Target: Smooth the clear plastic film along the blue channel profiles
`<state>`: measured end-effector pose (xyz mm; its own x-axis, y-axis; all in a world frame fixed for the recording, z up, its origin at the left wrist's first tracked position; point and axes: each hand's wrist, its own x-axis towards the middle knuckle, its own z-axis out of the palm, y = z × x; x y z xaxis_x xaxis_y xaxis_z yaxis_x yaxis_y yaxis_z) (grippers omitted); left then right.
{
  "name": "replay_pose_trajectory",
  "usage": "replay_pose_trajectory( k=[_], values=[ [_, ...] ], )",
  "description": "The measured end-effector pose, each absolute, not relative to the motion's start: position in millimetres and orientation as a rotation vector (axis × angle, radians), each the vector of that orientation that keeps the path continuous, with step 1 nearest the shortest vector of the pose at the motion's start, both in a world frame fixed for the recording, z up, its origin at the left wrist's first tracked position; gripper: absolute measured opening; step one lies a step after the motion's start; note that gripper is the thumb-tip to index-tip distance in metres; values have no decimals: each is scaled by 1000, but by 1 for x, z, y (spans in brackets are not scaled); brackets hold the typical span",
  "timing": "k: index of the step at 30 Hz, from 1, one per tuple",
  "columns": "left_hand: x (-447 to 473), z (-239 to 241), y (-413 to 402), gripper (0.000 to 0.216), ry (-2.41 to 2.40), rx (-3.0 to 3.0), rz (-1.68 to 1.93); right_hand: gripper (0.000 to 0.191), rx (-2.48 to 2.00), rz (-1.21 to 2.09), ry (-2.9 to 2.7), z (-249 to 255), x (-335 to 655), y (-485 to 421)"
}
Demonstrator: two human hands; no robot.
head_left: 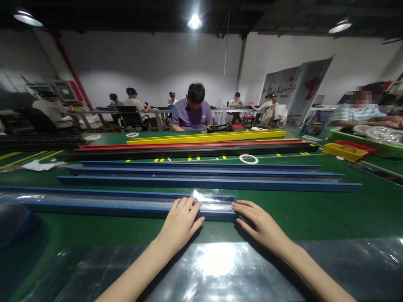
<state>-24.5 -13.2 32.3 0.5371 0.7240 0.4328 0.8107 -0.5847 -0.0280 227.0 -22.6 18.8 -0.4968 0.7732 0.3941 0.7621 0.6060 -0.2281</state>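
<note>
A long blue channel strip (126, 213) with raised side walls lies across the green table in front of me. Glossy clear film (217, 205) is inside its trough and sticks up a little near the right end. My left hand (181, 222) rests over the channel just short of that end, fingertips on the film and thumb apart on the near side. At the strip's right end, my right hand (260, 224) touches the corner with its fingertips, fingers stretched and thumb spread. What lies under my left palm is hidden.
Several more blue channels (204, 183) lie behind, then black (189, 151), red and yellow strips (208, 136). A tape roll (248, 159) sits near them. Shiny clear sheet (151, 272) covers the near edge. A dark blue round object (15, 224) is at left, a yellow tray (344, 152) at right. A person (192, 111) sits opposite.
</note>
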Motion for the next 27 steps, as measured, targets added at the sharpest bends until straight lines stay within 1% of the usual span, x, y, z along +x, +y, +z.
replay_pose_trajectory(
  k=[3, 6, 12, 16, 23, 27],
  values=[
    [-17, 28, -9, 29, -1176, -2581, -555, 30, -1194, 36, -2335, 17, 226, -20],
    [-13, 22, -5, 23, -1106, -2560, -566, 29, -1154, 54, -2301, 15, 222, -18],
    [-16, 9, -3, 18, -1078, -2401, -769, 30, -1097, 48, -2249, 6, 220, -21],
    [-18, 5, -4, 18, -1080, -2343, -817, 30, -1126, 15, -2198, 1, 221, -22],
    [-19, 5, -7, 18, -1113, -2357, -849, 26, -1175, 212, -2121, 1, 221, -22],
    [-19, 6, -7, 18, -1118, -2370, -862, 27, -1151, 237, -2129, 1, 221, -24]
  ],
)
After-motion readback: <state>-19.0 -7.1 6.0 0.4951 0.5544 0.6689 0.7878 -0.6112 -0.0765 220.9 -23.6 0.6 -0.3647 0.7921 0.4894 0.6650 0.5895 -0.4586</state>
